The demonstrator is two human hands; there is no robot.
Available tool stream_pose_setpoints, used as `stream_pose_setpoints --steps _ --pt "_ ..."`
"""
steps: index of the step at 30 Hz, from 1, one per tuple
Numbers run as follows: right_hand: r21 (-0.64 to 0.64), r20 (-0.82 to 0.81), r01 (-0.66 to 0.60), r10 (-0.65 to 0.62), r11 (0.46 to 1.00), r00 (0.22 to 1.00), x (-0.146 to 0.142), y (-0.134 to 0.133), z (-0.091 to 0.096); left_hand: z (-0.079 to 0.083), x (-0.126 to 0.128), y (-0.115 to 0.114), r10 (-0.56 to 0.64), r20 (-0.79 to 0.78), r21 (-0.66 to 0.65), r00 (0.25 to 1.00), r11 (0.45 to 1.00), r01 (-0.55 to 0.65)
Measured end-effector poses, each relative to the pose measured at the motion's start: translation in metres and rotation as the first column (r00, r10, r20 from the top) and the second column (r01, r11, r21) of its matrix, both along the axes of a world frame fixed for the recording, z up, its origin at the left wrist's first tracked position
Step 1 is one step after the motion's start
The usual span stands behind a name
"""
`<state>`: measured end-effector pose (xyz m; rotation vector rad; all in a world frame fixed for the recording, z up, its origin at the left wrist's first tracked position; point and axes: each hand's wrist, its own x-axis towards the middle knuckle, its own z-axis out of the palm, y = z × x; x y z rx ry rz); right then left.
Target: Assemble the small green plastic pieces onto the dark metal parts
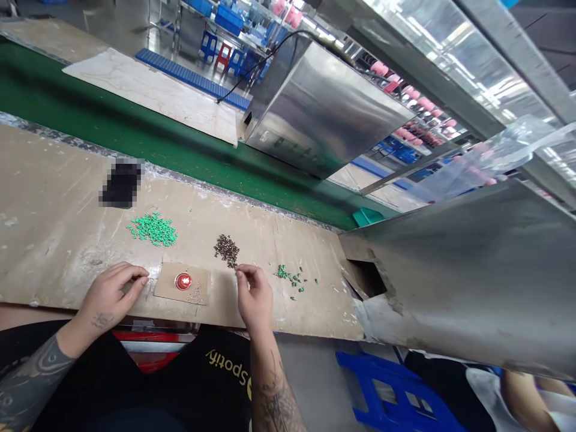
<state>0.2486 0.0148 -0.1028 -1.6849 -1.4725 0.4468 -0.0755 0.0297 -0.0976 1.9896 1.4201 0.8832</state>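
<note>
My left hand (113, 293) hovers low over the bench, left of a cardboard piece (168, 289). Its thumb and forefinger are pinched together; whatever they hold is too small to make out. On the cardboard sits a small round red-and-white cap-like thing (183, 281), with tiny pale bits (197, 293) beside it. My right hand (256, 299) pinches at the near edge of a pile of small dark brown pieces (226, 249); anything between those fingertips is hidden. A larger heap of small green pieces (155, 229) lies beyond my left hand. Some scattered green and brown pieces (292, 277) lie right of my right hand.
A blurred black object (121, 183) lies at the bench's far left. Behind the bench runs a green belt (189, 162) with a metal housing (324, 108) over it. Another metal housing (472, 270) borders the right side. A blue stool (396, 390) and part of another person (517, 399) are lower right.
</note>
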Motion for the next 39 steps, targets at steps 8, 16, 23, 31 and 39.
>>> stream_pose_setpoints --steps 8,16,23,31,39 --pt "0.109 -0.375 -0.409 0.419 0.906 0.827 -0.064 -0.061 0.030 0.028 0.057 -0.047 -0.245 0.202 -0.097 0.948 0.959 0.268" --pt "0.000 -0.633 -0.443 0.343 0.897 0.694 -0.068 -0.074 0.031 0.037 0.062 -0.049 -0.400 0.236 0.092 0.886 0.917 0.389" --pt "-0.051 -0.684 -0.473 0.314 0.880 0.658 -0.072 -0.072 0.033 0.035 0.064 -0.049 -0.408 0.193 0.164 0.892 0.910 0.381" --pt "0.005 -0.534 -0.460 0.392 0.888 0.749 -0.075 -0.079 0.026 0.035 0.061 -0.052 -0.372 0.229 0.084 0.899 0.928 0.363" --pt "0.136 -0.304 -0.511 0.527 0.849 0.794 -0.077 -0.070 0.033 0.033 0.061 -0.052 -0.246 0.349 -0.182 0.904 0.929 0.323"
